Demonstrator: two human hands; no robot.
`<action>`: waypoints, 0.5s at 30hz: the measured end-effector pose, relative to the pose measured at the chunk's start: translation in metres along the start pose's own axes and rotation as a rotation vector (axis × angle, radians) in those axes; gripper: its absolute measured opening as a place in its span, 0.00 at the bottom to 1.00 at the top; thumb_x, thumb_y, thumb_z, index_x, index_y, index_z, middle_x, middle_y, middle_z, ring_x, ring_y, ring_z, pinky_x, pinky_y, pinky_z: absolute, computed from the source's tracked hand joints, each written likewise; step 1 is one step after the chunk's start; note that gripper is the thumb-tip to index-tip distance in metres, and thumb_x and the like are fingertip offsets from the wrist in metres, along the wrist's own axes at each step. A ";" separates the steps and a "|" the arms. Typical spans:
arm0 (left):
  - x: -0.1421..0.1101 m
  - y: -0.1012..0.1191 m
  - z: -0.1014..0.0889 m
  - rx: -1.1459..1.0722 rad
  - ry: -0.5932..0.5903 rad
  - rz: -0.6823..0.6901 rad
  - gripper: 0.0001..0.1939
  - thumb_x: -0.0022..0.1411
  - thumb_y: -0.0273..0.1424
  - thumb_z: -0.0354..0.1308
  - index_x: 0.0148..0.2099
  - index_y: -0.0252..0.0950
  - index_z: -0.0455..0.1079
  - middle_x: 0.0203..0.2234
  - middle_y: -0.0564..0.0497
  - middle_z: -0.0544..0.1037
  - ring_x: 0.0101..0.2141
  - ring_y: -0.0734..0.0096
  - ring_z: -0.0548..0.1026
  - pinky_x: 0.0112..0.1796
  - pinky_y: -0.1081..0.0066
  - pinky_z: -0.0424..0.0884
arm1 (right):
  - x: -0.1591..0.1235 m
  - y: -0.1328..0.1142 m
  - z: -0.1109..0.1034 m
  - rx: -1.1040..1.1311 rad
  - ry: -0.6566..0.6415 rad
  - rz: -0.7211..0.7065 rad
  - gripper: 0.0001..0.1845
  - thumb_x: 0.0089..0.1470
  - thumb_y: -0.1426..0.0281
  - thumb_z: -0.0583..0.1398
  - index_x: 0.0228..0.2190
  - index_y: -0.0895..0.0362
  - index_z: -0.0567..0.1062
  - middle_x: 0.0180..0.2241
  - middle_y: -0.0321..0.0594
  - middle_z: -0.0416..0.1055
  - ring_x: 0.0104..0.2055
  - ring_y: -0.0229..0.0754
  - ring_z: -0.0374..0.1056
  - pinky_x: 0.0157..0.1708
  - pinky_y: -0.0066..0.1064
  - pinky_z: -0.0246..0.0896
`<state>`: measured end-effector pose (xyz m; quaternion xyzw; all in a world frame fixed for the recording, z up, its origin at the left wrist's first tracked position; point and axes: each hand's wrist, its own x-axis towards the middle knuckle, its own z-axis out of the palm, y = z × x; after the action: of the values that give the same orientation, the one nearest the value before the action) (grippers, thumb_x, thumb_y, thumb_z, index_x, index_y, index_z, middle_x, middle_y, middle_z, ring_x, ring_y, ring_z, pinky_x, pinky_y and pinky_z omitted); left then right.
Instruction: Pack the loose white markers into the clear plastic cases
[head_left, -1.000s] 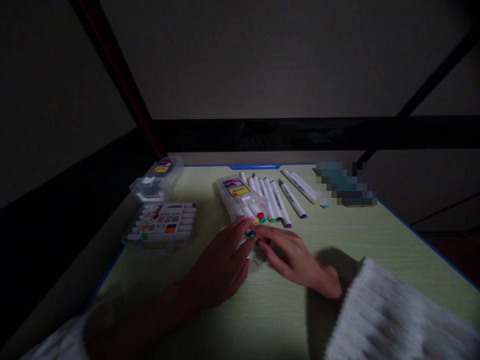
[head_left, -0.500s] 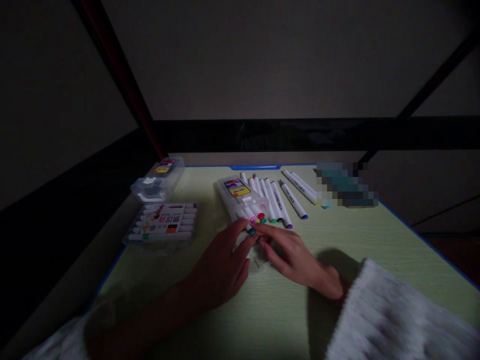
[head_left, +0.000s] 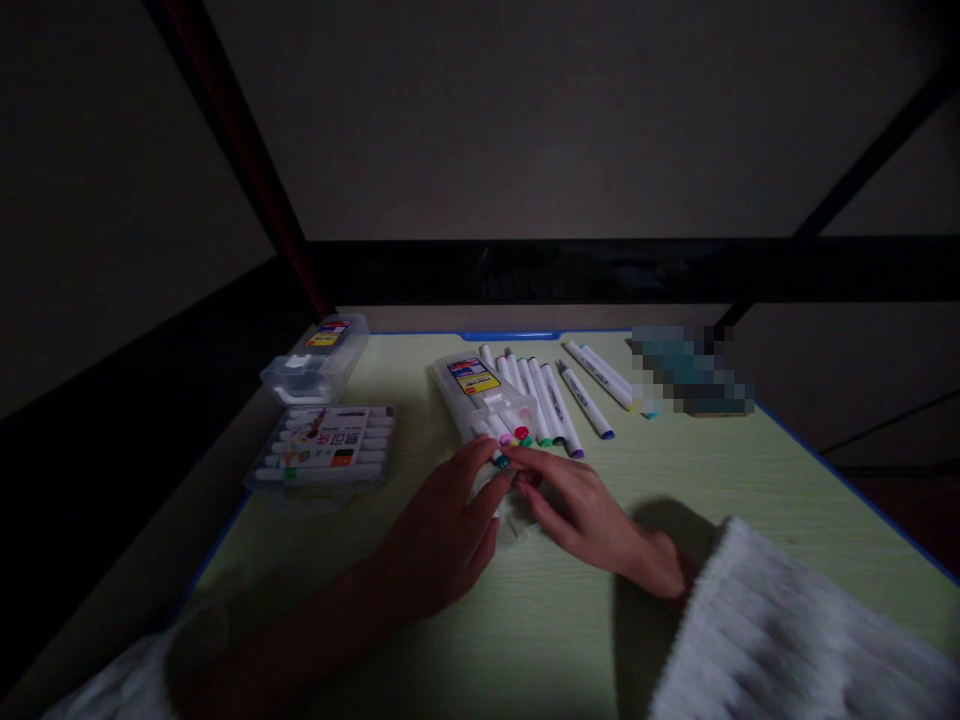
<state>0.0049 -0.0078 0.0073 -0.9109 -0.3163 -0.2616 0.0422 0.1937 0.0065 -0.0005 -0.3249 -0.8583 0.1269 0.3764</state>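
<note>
This looks like a home, most likely a drawing or homework corner, though which room it is cannot be told. The tabletop (head_left: 570, 640) is small and light, with pale green wood grain, a blue edge and a raised blue strip (head_left: 510, 336) along its far side, more like a child's desk than office furniture. Colour markers (head_left: 588, 400) and a clear plastic carrying case (head_left: 343, 355) with a bright label on it suggest hobby or school supplies. A fluffy white knitted sleeve (head_left: 795, 630) reads as everyday indoor clothing. Close behind stands a plain wall (head_left: 510, 140), crossed by a glossy black band (head_left: 420, 272), in dim light.
</note>
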 end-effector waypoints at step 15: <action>0.000 0.000 0.000 -0.009 -0.025 0.023 0.21 0.56 0.20 0.46 0.53 0.27 0.53 0.55 0.32 0.54 0.58 0.55 0.51 0.52 0.56 0.61 | -0.002 0.003 0.002 0.001 -0.006 0.000 0.23 0.55 0.75 0.49 0.54 0.57 0.57 0.42 0.45 0.70 0.41 0.40 0.69 0.38 0.34 0.68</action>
<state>0.0047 -0.0074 0.0075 -0.9179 -0.3050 -0.2511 0.0372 0.1942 0.0076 -0.0043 -0.3245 -0.8593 0.1284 0.3739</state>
